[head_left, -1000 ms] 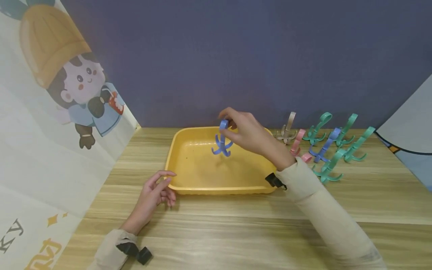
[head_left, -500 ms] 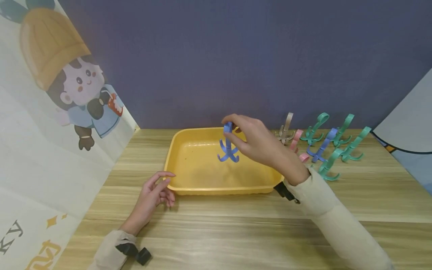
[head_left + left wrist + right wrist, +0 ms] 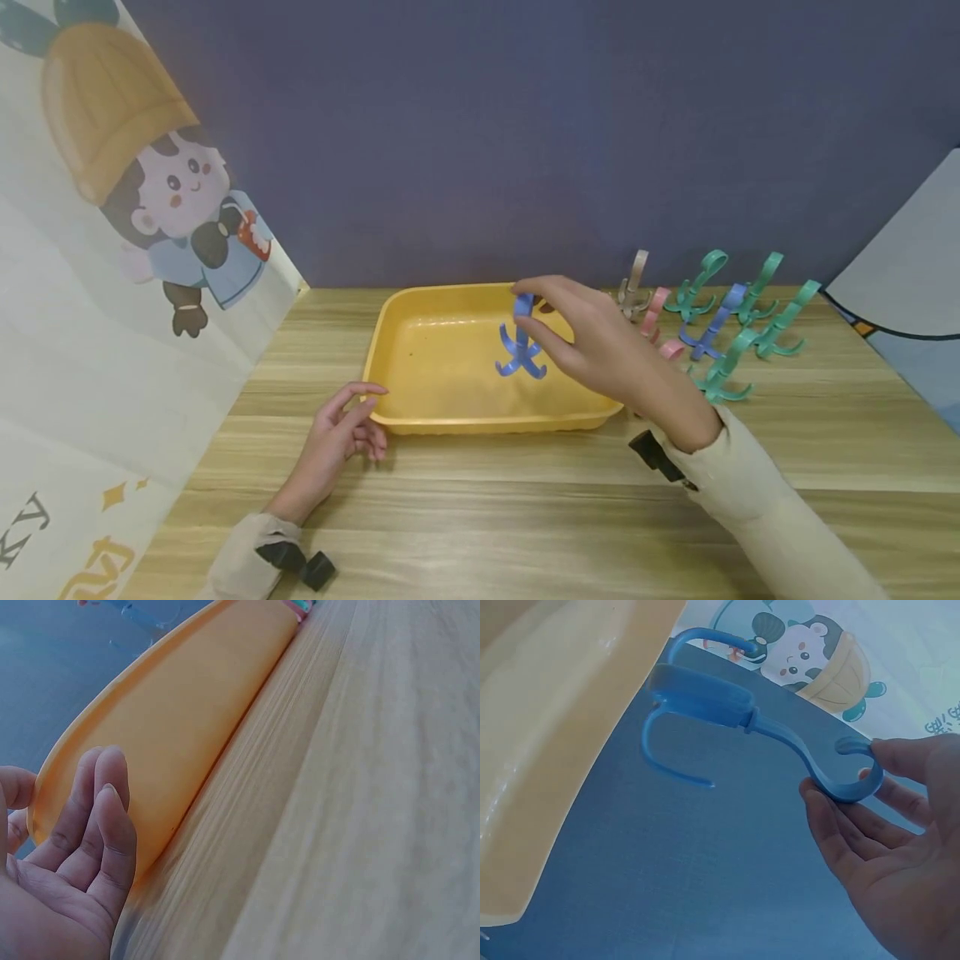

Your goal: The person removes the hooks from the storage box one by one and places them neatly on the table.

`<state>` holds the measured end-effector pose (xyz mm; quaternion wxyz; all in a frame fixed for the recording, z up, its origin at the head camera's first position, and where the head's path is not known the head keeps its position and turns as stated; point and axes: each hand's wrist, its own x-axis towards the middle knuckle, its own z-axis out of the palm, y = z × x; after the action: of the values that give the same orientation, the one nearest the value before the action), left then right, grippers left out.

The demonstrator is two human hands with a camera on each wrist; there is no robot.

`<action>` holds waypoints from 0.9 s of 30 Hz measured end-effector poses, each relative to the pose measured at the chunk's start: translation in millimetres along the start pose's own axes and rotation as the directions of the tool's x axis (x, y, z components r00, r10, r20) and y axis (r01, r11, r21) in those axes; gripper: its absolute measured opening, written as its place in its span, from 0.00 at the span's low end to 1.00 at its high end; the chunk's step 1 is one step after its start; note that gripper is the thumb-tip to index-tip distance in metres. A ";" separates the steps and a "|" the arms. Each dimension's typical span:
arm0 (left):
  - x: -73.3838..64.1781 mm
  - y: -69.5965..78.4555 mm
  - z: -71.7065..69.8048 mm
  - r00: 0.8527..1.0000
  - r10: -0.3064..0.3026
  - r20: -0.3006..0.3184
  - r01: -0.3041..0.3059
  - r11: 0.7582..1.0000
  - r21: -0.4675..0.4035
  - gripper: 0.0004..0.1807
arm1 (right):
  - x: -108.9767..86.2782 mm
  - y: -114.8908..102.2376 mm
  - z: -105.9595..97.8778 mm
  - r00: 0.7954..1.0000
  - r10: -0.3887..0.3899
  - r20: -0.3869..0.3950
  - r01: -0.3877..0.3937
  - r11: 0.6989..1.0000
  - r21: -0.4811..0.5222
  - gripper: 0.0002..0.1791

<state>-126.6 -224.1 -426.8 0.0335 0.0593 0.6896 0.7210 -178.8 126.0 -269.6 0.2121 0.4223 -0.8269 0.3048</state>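
My right hand (image 3: 600,337) pinches a blue multi-prong hanging hook (image 3: 520,346) by its curved top, between thumb and fingers. The hook hangs upright over the right part of a yellow tray (image 3: 480,427), its prongs pointing down and outward. In the right wrist view the hook (image 3: 705,697) shows its rounded body, two of its prongs and the bent neck. At the tray's near left corner my left hand (image 3: 341,429) holds the rim. In the left wrist view several of its fingers (image 3: 112,832) lie along the tray's outer wall.
Right of the tray stand several more hooks: a beige one (image 3: 633,287), pink ones (image 3: 655,310), a blue one (image 3: 716,325) and green ones (image 3: 727,367). A dark blue wall (image 3: 480,142) rises behind the wooden table (image 3: 480,517); a printed white panel (image 3: 82,358) borders the left.
My right hand has moved right and toward me, carrying the blue hook with it, still over the tray. My left hand has stayed at the tray's corner.
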 end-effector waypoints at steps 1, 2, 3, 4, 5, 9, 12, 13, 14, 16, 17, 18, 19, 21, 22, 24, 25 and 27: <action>0.0 -0.1 -0.2 1.000 0.001 0.001 -0.001 1.000 0.000 0.20 | -2.3 -0.5 -0.4 1.000 -0.011 -0.015 0.011 1.000 -0.001 0.20; -0.1 -0.2 -0.3 1.000 0.002 0.002 -0.002 1.000 0.000 0.20 | -4.6 -1.1 -0.8 0.999 -0.023 -0.030 0.023 1.000 -0.001 0.20; -0.1 -0.3 -0.4 1.000 0.003 0.003 -0.003 1.000 0.000 0.21 | -6.8 -1.8 -1.3 0.998 -0.036 -0.045 0.036 0.999 0.001 0.20; -0.1 -0.5 -0.5 1.000 0.004 0.005 -0.004 1.000 0.000 0.21 | -9.2 -2.4 -2.0 0.997 -0.047 -0.060 0.047 0.999 0.000 0.21; -0.1 -0.5 -0.6 1.000 0.005 0.007 -0.005 1.000 0.001 0.21 | -11.8 -3.1 -2.7 0.995 -0.058 -0.075 0.058 0.998 -0.004 0.21; -0.1 -0.6 -0.4 1.000 0.005 0.009 -0.005 1.000 0.003 0.20 | -21.9 -6.0 -7.5 0.988 -0.092 -0.127 0.089 0.996 -0.023 0.22; 0.1 -0.5 -0.1 1.000 0.004 0.011 -0.005 1.000 0.003 0.19 | -30.6 -8.2 -13.5 0.985 -0.092 -0.147 0.088 0.996 -0.035 0.21; 0.2 -0.4 0.1 1.000 0.004 0.012 -0.004 1.000 0.002 0.19 | -33.7 -8.9 -15.8 0.985 -0.087 -0.151 0.082 0.996 -0.039 0.20; 0.3 -0.3 0.2 1.000 0.005 0.014 -0.005 1.000 0.003 0.19 | -36.7 -9.6 -18.2 0.984 -0.084 -0.157 0.079 0.996 -0.043 0.19; 0.4 -0.2 0.5 1.000 0.005 0.016 -0.005 1.000 0.005 0.19 | -42.5 -10.1 -23.0 0.980 -0.094 -0.175 0.084 0.995 -0.061 0.18; 0.5 -0.1 0.6 1.000 0.006 0.016 -0.006 1.000 0.005 0.20 | -45.3 -10.1 -25.5 0.977 -0.100 -0.186 0.088 0.993 -0.072 0.19; 0.4 0.1 0.6 1.000 0.006 0.016 -0.006 1.000 0.006 0.20 | -47.5 -10.1 -27.9 0.973 -0.110 -0.203 0.094 0.992 -0.084 0.19; 0.4 0.2 0.7 1.000 0.005 0.015 -0.005 1.000 0.006 0.19 | -49.6 -10.1 -30.5 0.968 -0.120 -0.220 0.102 0.990 -0.094 0.20; 0.1 0.7 0.9 1.000 0.004 0.012 -0.004 1.000 0.002 0.19 | -53.0 -9.8 -36.2 0.958 -0.135 -0.254 0.110 0.987 -0.113 0.23; -0.1 0.9 0.9 1.000 0.003 0.010 -0.003 1.000 0.000 0.19 | -54.4 -9.8 -39.3 0.953 -0.137 -0.270 0.109 0.987 -0.118 0.23; -0.6 1.2 0.8 1.000 0.001 0.007 -0.001 1.000 -0.006 0.19 | -56.8 -10.0 -46.0 0.944 -0.131 -0.302 0.099 0.988 -0.120 0.24; -0.8 1.4 0.8 1.000 0.000 0.006 0.000 1.000 -0.008 0.19 | -57.8 -9.9 -49.7 0.941 -0.128 -0.315 0.094 0.988 -0.120 0.25; -1.3 1.5 0.5 1.000 0.001 0.005 -0.001 1.000 -0.010 0.19 | -59.4 -9.0 -57.2 0.933 -0.119 -0.339 0.083 0.989 -0.119 0.25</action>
<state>-125.2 -223.9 -425.3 0.0352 0.0612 0.6858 0.7243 -133.1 194.8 -261.4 0.3908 0.3928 -0.7685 0.3199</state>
